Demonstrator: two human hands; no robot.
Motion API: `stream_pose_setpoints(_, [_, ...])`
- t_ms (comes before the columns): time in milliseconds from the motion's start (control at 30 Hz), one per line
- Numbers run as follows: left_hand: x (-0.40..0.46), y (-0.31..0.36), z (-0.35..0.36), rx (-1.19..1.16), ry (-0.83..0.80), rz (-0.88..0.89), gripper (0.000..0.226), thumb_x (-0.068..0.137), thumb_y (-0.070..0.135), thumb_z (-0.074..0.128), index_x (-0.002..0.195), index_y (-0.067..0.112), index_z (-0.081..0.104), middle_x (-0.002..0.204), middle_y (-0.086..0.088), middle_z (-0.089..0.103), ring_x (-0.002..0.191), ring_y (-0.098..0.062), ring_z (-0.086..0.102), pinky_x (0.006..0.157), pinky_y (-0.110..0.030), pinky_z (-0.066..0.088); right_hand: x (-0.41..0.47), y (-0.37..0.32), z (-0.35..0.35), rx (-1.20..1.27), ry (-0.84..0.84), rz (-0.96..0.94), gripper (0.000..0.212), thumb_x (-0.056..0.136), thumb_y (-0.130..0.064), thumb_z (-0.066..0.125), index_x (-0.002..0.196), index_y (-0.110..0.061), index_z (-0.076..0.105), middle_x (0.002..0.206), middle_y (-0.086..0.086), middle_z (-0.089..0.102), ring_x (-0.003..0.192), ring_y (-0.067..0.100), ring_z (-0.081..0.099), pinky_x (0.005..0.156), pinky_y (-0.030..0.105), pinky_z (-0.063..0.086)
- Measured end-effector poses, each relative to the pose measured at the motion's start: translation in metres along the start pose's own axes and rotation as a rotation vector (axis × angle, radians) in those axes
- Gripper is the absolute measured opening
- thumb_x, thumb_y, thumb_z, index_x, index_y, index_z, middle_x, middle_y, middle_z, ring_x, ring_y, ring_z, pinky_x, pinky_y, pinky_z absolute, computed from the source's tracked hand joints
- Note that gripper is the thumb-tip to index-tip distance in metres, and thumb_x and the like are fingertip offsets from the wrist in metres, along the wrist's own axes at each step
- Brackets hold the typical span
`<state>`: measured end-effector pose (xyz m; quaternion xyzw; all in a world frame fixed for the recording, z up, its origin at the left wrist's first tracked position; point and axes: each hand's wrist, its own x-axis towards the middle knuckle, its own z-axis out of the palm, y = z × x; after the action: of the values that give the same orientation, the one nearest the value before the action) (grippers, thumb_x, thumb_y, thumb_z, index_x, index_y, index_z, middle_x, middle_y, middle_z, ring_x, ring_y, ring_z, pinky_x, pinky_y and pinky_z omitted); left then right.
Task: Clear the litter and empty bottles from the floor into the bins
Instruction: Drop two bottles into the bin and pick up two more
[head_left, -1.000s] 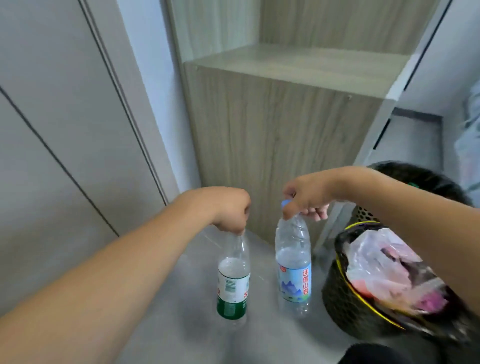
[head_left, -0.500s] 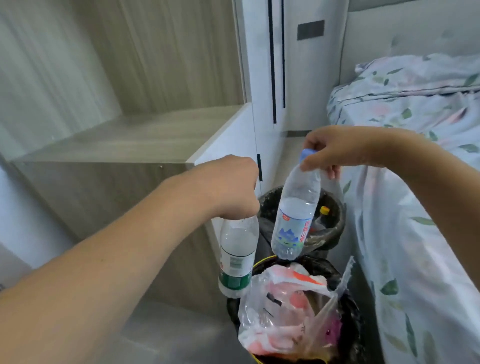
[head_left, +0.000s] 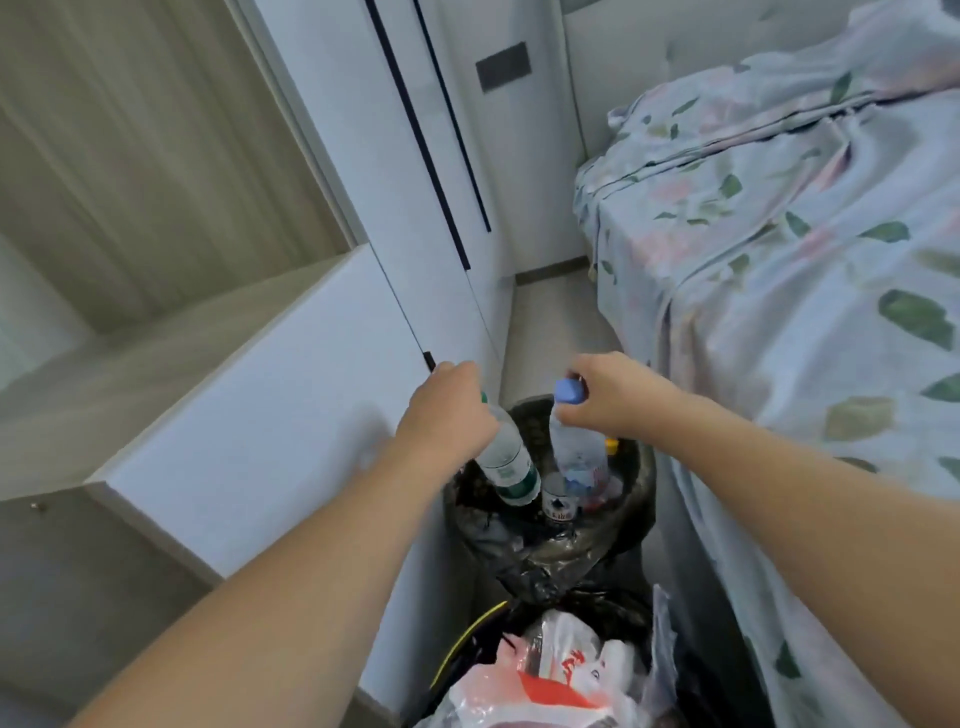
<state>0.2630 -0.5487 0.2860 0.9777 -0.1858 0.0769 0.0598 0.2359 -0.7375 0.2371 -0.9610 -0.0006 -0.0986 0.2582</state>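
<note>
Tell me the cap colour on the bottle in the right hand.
Blue cap, pinched by the right hand; head view.

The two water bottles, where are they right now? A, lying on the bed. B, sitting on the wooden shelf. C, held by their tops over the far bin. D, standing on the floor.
C: the left hand holds the green-label bottle and the right hand holds the blue-cap bottle by their tops, both hanging into the mouth of the far bin.
</note>
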Motion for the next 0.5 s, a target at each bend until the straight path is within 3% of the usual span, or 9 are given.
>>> stream_pose_setpoints(167, [0.034, -0.001, 0.067, 0.03, -0.169, -0.013, 0.005, 0.084, 0.011, 0.056, 0.088, 0.008, 0.055, 0.092, -0.008, 0.054, 0.084, -0.027, 0.056, 0.061, -0.031, 0.043, 0.001, 0.018, 0.037, -0.125, -0.103, 0.023, 0.025, 0.081, -0.043, 0.057, 0.093, -0.021, 0.058, 0.088, -0.001, 0.062, 0.079, 0.021, 0.06, 0.07, 0.037, 0.053])
stream_pose_setpoints(267, [0.047, -0.003, 0.09, 0.024, -0.248, 0.015, 0.01, 0.085, 0.009, 0.053, 0.075, 0.011, 0.052, 0.078, -0.003, 0.051, 0.08, -0.026, 0.058, 0.055, -0.027, 0.038, 0.003, 0.022, 0.045, -0.199, -0.159, 0.03, 0.024, 0.083, -0.038, 0.056, 0.095, -0.018, 0.059, 0.085, 0.0, 0.063, 0.076, 0.021, 0.061, 0.07, 0.036, 0.054])
stream_pose_setpoints(333, [0.054, -0.007, 0.104, 0.029, -0.277, 0.027, 0.008, 0.086, 0.008, 0.05, 0.088, 0.009, 0.059, 0.089, -0.005, 0.056, 0.083, -0.025, 0.055, 0.064, -0.028, 0.041, 0.004, 0.023, 0.046, -0.227, -0.182, 0.055, 0.021, 0.084, -0.034, 0.057, 0.095, -0.017, 0.06, 0.084, 0.0, 0.063, 0.076, 0.02, 0.061, 0.068, 0.035, 0.054])
stream_pose_setpoints(400, [0.061, -0.008, 0.121, 0.049, -0.297, 0.035, 0.02, 0.088, 0.009, 0.05, 0.103, 0.007, 0.062, 0.104, -0.009, 0.061, 0.086, -0.023, 0.053, 0.07, -0.03, 0.042, 0.001, 0.024, 0.044, -0.25, -0.211, 0.081, 0.017, 0.086, -0.03, 0.056, 0.095, -0.016, 0.059, 0.086, 0.0, 0.062, 0.075, 0.019, 0.059, 0.06, 0.029, 0.048])
stream_pose_setpoints(500, [0.067, -0.012, 0.15, 0.087, -0.346, 0.039, 0.023, 0.088, 0.013, 0.055, 0.11, 0.01, 0.062, 0.111, -0.008, 0.063, 0.094, -0.023, 0.06, 0.071, -0.029, 0.046, -0.002, 0.024, 0.043, -0.303, -0.231, 0.087, 0.007, 0.088, -0.022, 0.052, 0.091, -0.016, 0.055, 0.084, 0.002, 0.058, 0.074, 0.021, 0.056, 0.053, 0.026, 0.037])
